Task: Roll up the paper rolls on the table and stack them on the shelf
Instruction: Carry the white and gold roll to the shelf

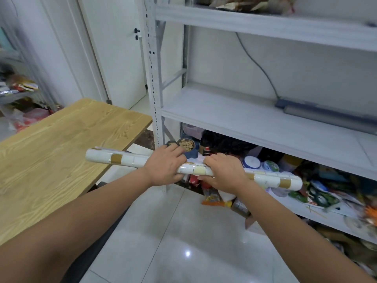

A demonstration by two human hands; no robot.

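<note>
Left hand (165,167): fingers (175,152) curled over the paper roll (124,159).
Right hand (225,173): fingers (212,158) wrapped round it, just beside the left's.
Roll: wound, level in mid-air, ends jutting past the fingers.
Shelf (234,119): beyond the fingertips; grey rolls (326,116) far to their right.
Risk: a slackened grip lets the outer edge spring open; the left end may strike the shelf post (152,78).
</note>
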